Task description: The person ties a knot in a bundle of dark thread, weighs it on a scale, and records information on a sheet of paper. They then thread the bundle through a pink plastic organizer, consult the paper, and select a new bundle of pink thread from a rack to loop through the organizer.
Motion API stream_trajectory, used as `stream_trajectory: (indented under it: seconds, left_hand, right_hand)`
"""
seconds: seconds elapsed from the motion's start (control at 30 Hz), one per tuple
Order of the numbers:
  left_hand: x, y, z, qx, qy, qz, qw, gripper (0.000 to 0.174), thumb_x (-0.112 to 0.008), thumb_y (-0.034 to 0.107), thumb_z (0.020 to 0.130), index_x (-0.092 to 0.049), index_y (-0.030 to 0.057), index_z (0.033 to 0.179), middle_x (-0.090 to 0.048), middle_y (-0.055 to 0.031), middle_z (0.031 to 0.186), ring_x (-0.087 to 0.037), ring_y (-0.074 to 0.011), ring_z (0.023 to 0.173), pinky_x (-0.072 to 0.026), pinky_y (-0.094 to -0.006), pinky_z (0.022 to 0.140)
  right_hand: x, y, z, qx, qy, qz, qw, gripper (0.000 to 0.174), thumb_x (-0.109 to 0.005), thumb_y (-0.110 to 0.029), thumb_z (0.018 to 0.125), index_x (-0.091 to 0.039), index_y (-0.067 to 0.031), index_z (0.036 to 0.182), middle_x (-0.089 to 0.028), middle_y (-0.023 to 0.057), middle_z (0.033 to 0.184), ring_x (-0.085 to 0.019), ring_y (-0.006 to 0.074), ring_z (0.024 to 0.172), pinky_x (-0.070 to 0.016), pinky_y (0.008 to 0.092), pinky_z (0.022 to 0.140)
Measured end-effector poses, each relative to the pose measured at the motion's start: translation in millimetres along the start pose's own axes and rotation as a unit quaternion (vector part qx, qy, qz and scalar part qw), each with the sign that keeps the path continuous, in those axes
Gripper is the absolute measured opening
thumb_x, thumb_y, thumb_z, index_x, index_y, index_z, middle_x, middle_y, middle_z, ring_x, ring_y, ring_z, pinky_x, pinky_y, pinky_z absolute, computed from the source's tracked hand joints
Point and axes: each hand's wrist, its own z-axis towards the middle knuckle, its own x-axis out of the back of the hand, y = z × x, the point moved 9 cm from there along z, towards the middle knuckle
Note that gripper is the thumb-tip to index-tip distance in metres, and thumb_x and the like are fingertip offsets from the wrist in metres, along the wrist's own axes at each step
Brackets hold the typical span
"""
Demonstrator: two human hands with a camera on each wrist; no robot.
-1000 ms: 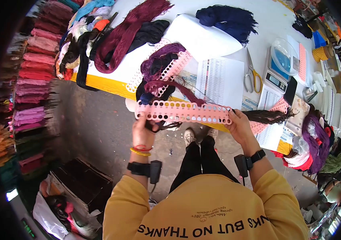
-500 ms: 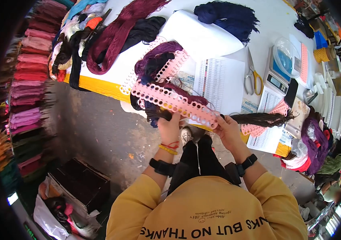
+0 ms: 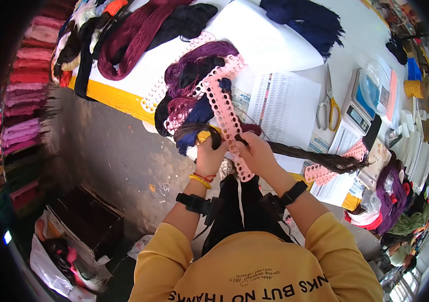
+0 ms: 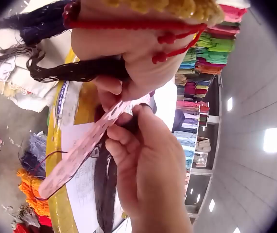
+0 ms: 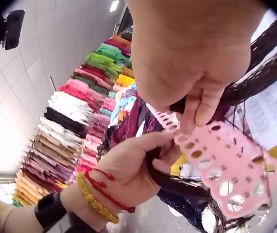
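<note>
A long pink card punched with rows of holes (image 3: 226,113) stands lengthwise between the hands, its near end above the person's legs. The left hand (image 3: 208,157) grips a bundle of dark brown thread (image 5: 177,184) at the card's left edge. On the other side, the right hand (image 3: 256,153) pinches dark thread against the middle of the card. From it a dark tail of thread (image 3: 320,158) trails right over the table. In the left wrist view the right fingertips (image 4: 124,121) are right at the card's holes. Purple and navy thread (image 3: 199,108) hangs beside the card's far half.
More skeins, such as a maroon one (image 3: 131,38) and a navy one (image 3: 305,25), lie on the white table with its yellow edge (image 3: 111,95). Printed sheets (image 3: 285,103), scissors (image 3: 331,103) and a scale (image 3: 356,118) are at the right. Colored yarn hangs at far left.
The card has swung from crosswise to lengthwise. The left hand has moved right and now grips brown thread, while the right has moved left from the card's end to its middle.
</note>
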Motion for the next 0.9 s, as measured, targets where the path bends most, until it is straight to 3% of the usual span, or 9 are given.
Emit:
stream_trajectory:
  seconds: [0.1,0.13,0.23,0.27,0.4,0.5,0.6,0.7,0.9]
  left_hand:
    - [-7.0,-5.5,-3.1,0.017,0.001,-0.038,0.999,0.012,-0.062,0.012,0.081,-0.061,0.0009,0.085,-0.058,0.0007,0.067,-0.045,-0.0028,0.049,-0.036,-0.0181,0.043]
    - [-8.4,-5.2,-5.1,0.063,-0.011,-0.066,0.996,0.014,-0.061,0.008,0.08,-0.061,-0.0027,0.089,-0.062,-0.0047,0.075,-0.056,-0.0085,0.068,-0.0454,-0.0229,0.063]
    - [-12.4,8.9,-8.3,0.047,-0.029,-0.097,0.994,0.015,-0.058,0.007,0.082,-0.06,-0.0034,0.092,-0.063,-0.0047,0.077,-0.057,-0.0087,0.069,-0.0458,-0.0227,0.064]
    - [-14.1,9.2,-9.1,0.038,-0.028,-0.117,0.992,0.016,-0.058,0.008,0.083,-0.06,-0.0019,0.096,-0.061,-0.0003,0.075,-0.051,-0.0035,0.059,-0.0416,-0.0183,0.054]
    - [-20.4,14.0,-11.4,0.009,-0.029,-0.117,0.993,0.019,-0.055,0.003,0.084,-0.06,-0.004,0.101,-0.063,-0.0033,0.081,-0.056,-0.0072,0.072,-0.0463,-0.0216,0.067]
    - [-19.5,13.4,-10.8,-0.013,0.007,-0.1,0.995,0.017,-0.055,0.003,0.084,-0.061,-0.0048,0.098,-0.063,-0.0029,0.079,-0.055,-0.006,0.07,-0.0458,-0.021,0.065]
    - [-16.7,18.1,-11.5,-0.027,0.028,-0.069,0.997,0.017,-0.055,0.005,0.083,-0.061,-0.0051,0.096,-0.064,-0.0093,0.076,-0.057,-0.0105,0.067,-0.0456,-0.0233,0.062]
    - [-18.6,11.4,-8.7,-0.012,0.006,-0.076,0.997,0.018,-0.055,0.006,0.083,-0.061,-0.0047,0.096,-0.063,-0.0089,0.073,-0.056,-0.0101,0.064,-0.0449,-0.0238,0.059]
    - [-19.0,8.3,-6.2,-0.006,0.027,-0.127,0.992,0.014,-0.057,0.007,0.081,-0.061,-0.0037,0.09,-0.06,-0.0078,0.068,-0.053,-0.0104,0.059,-0.0438,-0.0252,0.055]
  right_hand:
    - [-10.1,-3.1,7.4,0.053,0.017,-0.069,0.996,0.015,-0.053,-0.017,0.083,-0.053,-0.0036,0.09,-0.055,0.0142,0.083,-0.055,0.0335,0.075,-0.0451,0.0394,0.064]
    - [-12.0,-3.0,8.7,0.065,0.02,-0.113,0.991,0.014,-0.052,-0.018,0.084,-0.05,-0.0052,0.089,-0.054,0.0129,0.081,-0.056,0.0326,0.072,-0.0465,0.04,0.061]
    - [-14.6,-5.4,9.6,0.061,-0.005,-0.189,0.98,0.014,-0.051,-0.02,0.085,-0.048,-0.0068,0.09,-0.053,0.0118,0.079,-0.057,0.0318,0.067,-0.0479,0.0398,0.056]
    - [-14.2,-10.9,9.7,0.078,-0.001,-0.231,0.97,0.014,-0.051,-0.02,0.086,-0.046,-0.0071,0.089,-0.053,0.0107,0.077,-0.057,0.0298,0.06,-0.0483,0.0383,0.051]
    - [-15.6,-12.9,13.0,0.052,-0.033,-0.29,0.955,0.015,-0.049,-0.02,0.087,-0.047,-0.0073,0.094,-0.056,0.0101,0.079,-0.058,0.0307,0.063,-0.0471,0.0395,0.051]
    - [-17.8,-13.6,15.2,0.032,-0.059,-0.32,0.945,0.014,-0.047,-0.02,0.087,-0.045,-0.0075,0.093,-0.056,0.0108,0.075,-0.058,0.0311,0.06,-0.0466,0.0399,0.05]
    - [-19.2,-11.8,16.0,0.028,-0.059,-0.33,0.942,0.014,-0.047,-0.02,0.088,-0.044,-0.0078,0.093,-0.057,0.0114,0.07,-0.058,0.0318,0.058,-0.0458,0.0405,0.048]
    - [-18.1,-10.3,16.1,0.002,-0.06,-0.315,0.947,0.013,-0.047,-0.02,0.088,-0.044,-0.0081,0.094,-0.058,0.0115,0.069,-0.058,0.0322,0.057,-0.0451,0.041,0.048]
    - [-21.1,-5.4,13.4,0.041,-0.051,-0.305,0.95,0.013,-0.049,-0.019,0.086,-0.045,-0.0101,0.095,-0.057,0.0109,0.065,-0.058,0.0323,0.058,-0.0449,0.0403,0.048]
